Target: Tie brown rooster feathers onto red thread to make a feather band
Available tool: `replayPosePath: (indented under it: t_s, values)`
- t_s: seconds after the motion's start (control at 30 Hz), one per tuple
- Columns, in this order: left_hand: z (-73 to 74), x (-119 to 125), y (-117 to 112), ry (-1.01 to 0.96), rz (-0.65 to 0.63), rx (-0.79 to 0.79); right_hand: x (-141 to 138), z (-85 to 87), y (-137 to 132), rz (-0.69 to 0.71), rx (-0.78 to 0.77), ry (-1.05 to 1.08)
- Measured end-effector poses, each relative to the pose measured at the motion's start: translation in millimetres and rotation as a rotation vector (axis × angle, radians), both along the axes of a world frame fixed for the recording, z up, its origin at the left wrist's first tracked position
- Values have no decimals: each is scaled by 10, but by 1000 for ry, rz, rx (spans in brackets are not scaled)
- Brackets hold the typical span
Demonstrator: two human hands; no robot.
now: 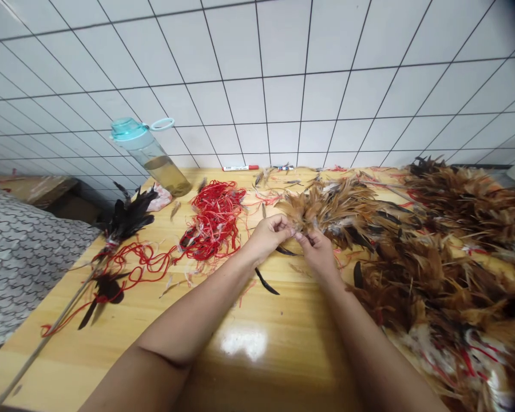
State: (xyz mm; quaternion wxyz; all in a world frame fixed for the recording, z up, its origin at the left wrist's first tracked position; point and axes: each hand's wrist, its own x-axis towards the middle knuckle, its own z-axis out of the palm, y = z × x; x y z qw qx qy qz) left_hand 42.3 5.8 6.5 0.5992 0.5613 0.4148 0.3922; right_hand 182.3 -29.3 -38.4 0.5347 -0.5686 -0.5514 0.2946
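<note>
My left hand (266, 234) and my right hand (320, 250) meet over the middle of the table, thumbs and fingertips pinched close together. Whatever lies between the fingertips is small and pale, too small to name. Just beyond them spreads a bunch of brown feathers (335, 200), its near edge close to the fingers. Loose black feathers (266, 283) lie on the wood below my hands. Left of my left hand is a tangled heap of red string (214, 220).
At far left, a thin stick (47, 337) carries black feathers (131, 214) bound with red string. A tilted water bottle (163, 169) stands near the tiled wall, with a red-and-white marker (240, 167) to its right. Large brown feather piles (424, 280) cover the table's right side.
</note>
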Motion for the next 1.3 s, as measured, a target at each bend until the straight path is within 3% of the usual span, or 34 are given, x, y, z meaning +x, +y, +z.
replayPosePath:
  t_s: [0.2,0.37,0.47,0.7,0.9,1.13,1.3]
  values:
    - [-41,-50,82,163,-50,186,39,-15,25,16,-9,-11]
    - [-78,-417,341,598,236,514,59,-14,21,16,-62,128]
    - [-158,-655,494,761,318,617,54,-25,10,-6,-111,238]
    - [-257,-676,590,1079,68,787,54,-42,-1,-34,-123,286]
    - [-223,-640,548,1123,70,781,73,-42,-10,-44,-131,282]
    - [-166,-590,511,847,171,693,76,-17,-4,-76,-124,263]
    - [-223,-746,594,1007,203,745,78,-12,-5,-77,-122,260]
